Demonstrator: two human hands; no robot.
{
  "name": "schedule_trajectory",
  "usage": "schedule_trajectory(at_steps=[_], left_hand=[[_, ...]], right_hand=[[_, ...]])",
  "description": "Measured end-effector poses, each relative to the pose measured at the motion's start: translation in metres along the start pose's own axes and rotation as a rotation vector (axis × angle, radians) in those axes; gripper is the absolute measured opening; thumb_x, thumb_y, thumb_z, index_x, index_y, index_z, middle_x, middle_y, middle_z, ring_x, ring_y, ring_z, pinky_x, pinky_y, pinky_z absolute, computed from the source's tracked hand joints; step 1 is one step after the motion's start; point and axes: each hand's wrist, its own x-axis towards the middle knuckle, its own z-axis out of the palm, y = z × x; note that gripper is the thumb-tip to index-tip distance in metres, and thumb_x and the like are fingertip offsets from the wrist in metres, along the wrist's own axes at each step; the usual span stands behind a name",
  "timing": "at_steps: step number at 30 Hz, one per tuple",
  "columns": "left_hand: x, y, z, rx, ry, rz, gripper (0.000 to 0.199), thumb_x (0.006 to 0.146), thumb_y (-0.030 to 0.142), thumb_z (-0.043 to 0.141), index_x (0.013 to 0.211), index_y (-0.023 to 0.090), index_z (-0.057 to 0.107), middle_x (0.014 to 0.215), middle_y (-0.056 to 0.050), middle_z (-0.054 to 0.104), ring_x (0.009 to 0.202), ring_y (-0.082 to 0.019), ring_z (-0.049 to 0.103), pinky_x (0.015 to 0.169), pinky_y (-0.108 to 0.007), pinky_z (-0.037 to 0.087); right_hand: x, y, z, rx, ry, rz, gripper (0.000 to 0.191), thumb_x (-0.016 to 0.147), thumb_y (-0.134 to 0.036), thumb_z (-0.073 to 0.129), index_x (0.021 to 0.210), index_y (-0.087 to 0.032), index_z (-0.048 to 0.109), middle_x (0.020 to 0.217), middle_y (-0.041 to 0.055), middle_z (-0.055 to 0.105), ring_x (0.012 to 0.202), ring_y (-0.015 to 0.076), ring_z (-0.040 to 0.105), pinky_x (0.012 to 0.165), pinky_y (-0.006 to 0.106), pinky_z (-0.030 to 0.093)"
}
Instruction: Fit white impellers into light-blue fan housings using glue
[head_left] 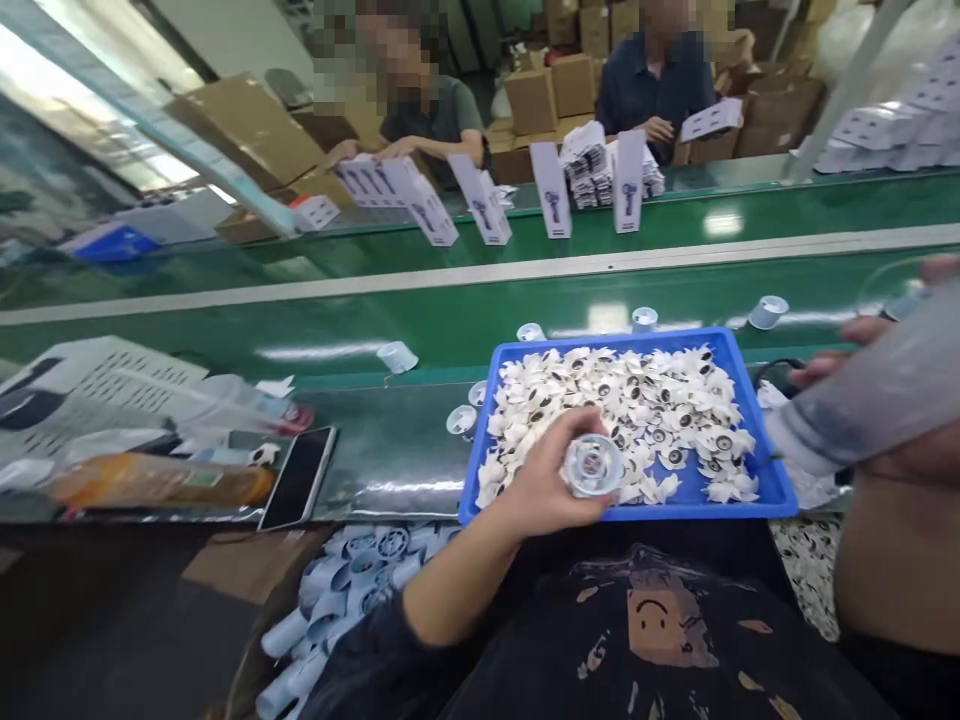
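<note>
My left hand [551,478] is closed around a clear round plastic cup-shaped part [593,465], its round face turned up towards me. It is above the near edge of a blue tray [630,513] filled with small white fan wheels [600,385]. At the right, my right hand [911,455] grips a thick grey cylindrical tool [885,385] with a narrower pale tip pointing down left over the tray's right edge. The tool is blurred and its exact kind is unclear.
Clear cups [397,357] stand around the tray on the green conveyor [315,350]. A phone [298,478] and an orange bottle [172,482] lie left. Below are pale blue tubular parts [330,600]. Across the conveyor, two people handle white boxes [551,190].
</note>
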Motion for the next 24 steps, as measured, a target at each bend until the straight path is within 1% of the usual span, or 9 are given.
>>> schedule_trajectory(at_steps=[2, 3, 5, 7, 10, 14, 17, 22, 24], left_hand=[[0.031, 0.013, 0.027, 0.115, -0.165, 0.095, 0.059, 0.070, 0.039, 0.080, 0.121, 0.022, 0.055, 0.107, -0.009, 0.065, 0.099, -0.024, 0.063, 0.089, -0.039, 0.054], [0.043, 0.018, 0.039, 0.142, -0.220, 0.154, 0.053, 0.071, 0.038, 0.079, 0.116, 0.021, 0.057, 0.109, -0.010, 0.065, 0.103, -0.025, 0.063, 0.093, -0.041, 0.053], [0.058, 0.026, 0.056, 0.132, -0.273, 0.229, 0.040, 0.075, 0.034, 0.072, 0.110, 0.018, 0.060, 0.110, -0.011, 0.067, 0.105, -0.026, 0.063, 0.093, -0.042, 0.053], [0.064, 0.032, 0.066, 0.114, -0.288, 0.210, 0.030, 0.075, 0.030, 0.067, 0.102, 0.017, 0.061, 0.103, -0.010, 0.070, 0.095, -0.025, 0.067, 0.086, -0.041, 0.055], [0.061, 0.038, 0.070, 0.156, -0.287, 0.123, 0.018, 0.074, 0.029, 0.064, 0.087, 0.017, 0.061, 0.083, -0.006, 0.070, 0.075, -0.022, 0.067, 0.071, -0.038, 0.056], [0.056, 0.040, 0.070, 0.176, -0.245, 0.142, 0.014, 0.074, 0.028, 0.062, 0.085, 0.019, 0.060, 0.083, -0.005, 0.070, 0.077, -0.021, 0.067, 0.072, -0.036, 0.057], [0.056, 0.038, 0.070, 0.155, -0.207, 0.169, 0.012, 0.074, 0.027, 0.061, 0.083, 0.020, 0.059, 0.083, -0.004, 0.070, 0.080, -0.021, 0.068, 0.074, -0.035, 0.058], [0.056, 0.036, 0.070, 0.159, -0.185, 0.177, 0.015, 0.072, 0.024, 0.063, 0.086, 0.019, 0.059, 0.086, -0.005, 0.071, 0.086, -0.022, 0.069, 0.077, -0.036, 0.059], [0.055, 0.038, 0.070, 0.164, -0.176, 0.167, 0.016, 0.073, 0.024, 0.064, 0.087, 0.019, 0.059, 0.089, -0.005, 0.071, 0.087, -0.022, 0.069, 0.078, -0.037, 0.058]], right_hand=[[-0.001, 0.002, 0.020, 0.245, -0.031, -0.025, 0.054, 0.059, -0.045, 0.084, 0.108, -0.028, 0.069, 0.081, 0.0001, 0.065, 0.068, 0.0182, 0.066, 0.058, 0.032, 0.058], [-0.001, 0.003, 0.029, 0.266, -0.042, -0.044, 0.044, 0.063, -0.043, 0.083, 0.101, -0.026, 0.070, 0.081, -0.0003, 0.065, 0.068, 0.0170, 0.066, 0.057, 0.030, 0.058], [-0.002, 0.006, 0.043, 0.287, -0.047, -0.092, 0.040, 0.066, -0.052, 0.082, 0.091, -0.023, 0.070, 0.084, 0.0004, 0.065, 0.068, 0.0152, 0.065, 0.057, 0.027, 0.058], [-0.006, 0.007, 0.050, 0.263, -0.030, -0.111, 0.045, 0.067, -0.058, 0.081, 0.088, -0.021, 0.070, 0.086, 0.0024, 0.064, 0.069, 0.0155, 0.064, 0.058, 0.028, 0.057], [-0.012, 0.006, 0.052, 0.230, -0.013, -0.098, 0.042, 0.068, -0.054, 0.082, 0.089, -0.019, 0.069, 0.085, 0.0042, 0.064, 0.069, 0.0175, 0.063, 0.058, 0.030, 0.057], [-0.014, 0.004, 0.056, 0.234, -0.007, -0.102, 0.030, 0.070, -0.042, 0.083, 0.088, -0.023, 0.068, 0.086, 0.0017, 0.064, 0.069, 0.0173, 0.064, 0.059, 0.031, 0.058], [-0.012, 0.004, 0.060, 0.220, -0.021, -0.104, 0.030, 0.070, -0.040, 0.083, 0.087, -0.023, 0.066, 0.087, 0.0015, 0.064, 0.070, 0.0181, 0.065, 0.059, 0.031, 0.059], [-0.010, 0.004, 0.062, 0.178, -0.012, -0.120, 0.046, 0.077, -0.057, 0.074, 0.109, -0.026, 0.064, 0.087, 0.0019, 0.064, 0.070, 0.0195, 0.065, 0.062, 0.035, 0.058], [-0.008, 0.003, 0.065, 0.159, 0.003, -0.113, 0.046, 0.077, -0.061, 0.072, 0.106, -0.025, 0.064, 0.085, 0.0011, 0.064, 0.069, 0.0189, 0.065, 0.062, 0.034, 0.058]])
